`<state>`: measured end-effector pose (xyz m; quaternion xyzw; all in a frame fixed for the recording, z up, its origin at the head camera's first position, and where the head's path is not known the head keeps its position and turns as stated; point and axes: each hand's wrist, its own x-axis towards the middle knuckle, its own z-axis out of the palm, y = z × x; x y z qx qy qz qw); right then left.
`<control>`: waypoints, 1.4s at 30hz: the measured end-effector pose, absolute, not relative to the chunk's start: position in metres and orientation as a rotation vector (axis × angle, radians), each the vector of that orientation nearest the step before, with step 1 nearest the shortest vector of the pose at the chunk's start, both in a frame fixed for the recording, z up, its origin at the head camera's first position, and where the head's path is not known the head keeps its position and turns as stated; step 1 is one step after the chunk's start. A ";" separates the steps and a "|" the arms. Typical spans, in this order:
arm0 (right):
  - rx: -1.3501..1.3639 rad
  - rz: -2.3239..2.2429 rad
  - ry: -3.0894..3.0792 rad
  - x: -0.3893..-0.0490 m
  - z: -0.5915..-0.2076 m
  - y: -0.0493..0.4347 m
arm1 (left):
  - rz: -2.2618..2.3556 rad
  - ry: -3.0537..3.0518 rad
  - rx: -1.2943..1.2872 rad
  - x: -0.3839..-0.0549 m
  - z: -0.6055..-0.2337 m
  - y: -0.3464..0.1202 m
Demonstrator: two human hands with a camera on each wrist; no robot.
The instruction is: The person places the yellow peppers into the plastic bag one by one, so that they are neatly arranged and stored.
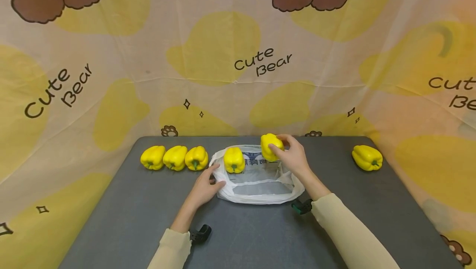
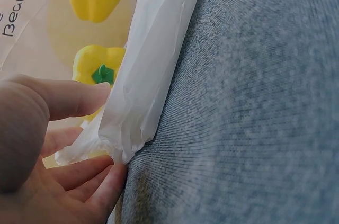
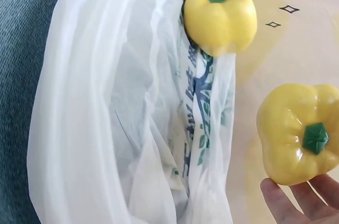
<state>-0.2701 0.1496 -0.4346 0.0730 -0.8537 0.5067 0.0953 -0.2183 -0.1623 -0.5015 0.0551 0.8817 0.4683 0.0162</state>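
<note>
A white plastic bag with dark printing lies on the grey table, its mouth spread wide. At its left end, my left hand holds the rim, thumb and fingers about the thin plastic. My right hand grips a yellow bell pepper over the bag's far right edge; its green stem shows in the right wrist view. Another yellow bell pepper is at the left of the bag's mouth, stem towards me.
Left of the bag, three yellow bell peppers stand in a row near the table's back edge. One more yellow bell pepper lies far right. A printed cloth hangs behind and beside the grey table.
</note>
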 end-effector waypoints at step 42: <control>0.112 1.573 -2.654 -0.284 -0.469 0.104 | 1.458 2.743 0.159 -0.218 -0.500 -0.162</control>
